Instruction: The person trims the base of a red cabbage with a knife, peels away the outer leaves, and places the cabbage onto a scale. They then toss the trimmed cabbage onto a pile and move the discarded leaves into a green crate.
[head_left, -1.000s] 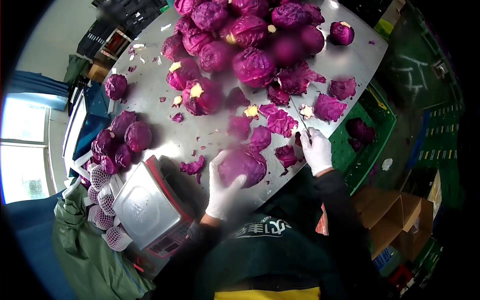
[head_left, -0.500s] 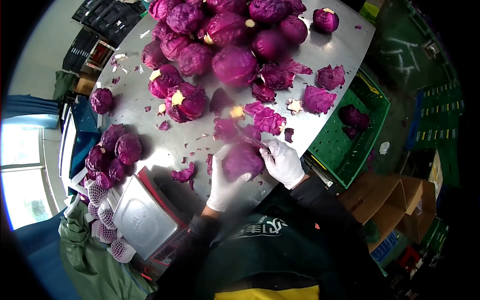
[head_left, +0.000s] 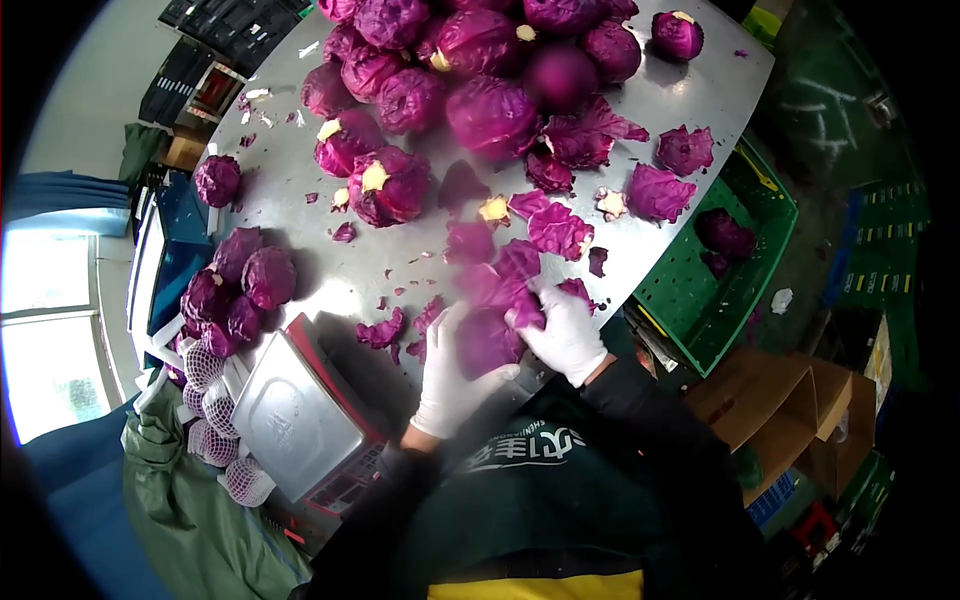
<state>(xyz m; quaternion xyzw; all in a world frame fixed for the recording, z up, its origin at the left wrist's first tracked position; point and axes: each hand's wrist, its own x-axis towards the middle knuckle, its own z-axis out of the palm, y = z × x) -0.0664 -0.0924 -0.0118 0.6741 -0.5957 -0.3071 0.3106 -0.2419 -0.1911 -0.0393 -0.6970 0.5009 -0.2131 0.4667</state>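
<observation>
Hands (head_left: 450,375) opposite, cabbage (head_left: 490,342) between.

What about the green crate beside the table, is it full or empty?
Neither: the crate is nearly empty. A small clump of purple pieces lies in it, with bare green bottom showing around them.

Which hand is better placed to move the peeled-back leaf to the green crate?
Probably the right hand: it appears to grip the leaf and is nearer the green crate. The left hand is farther off, cupping the cabbage.
</observation>
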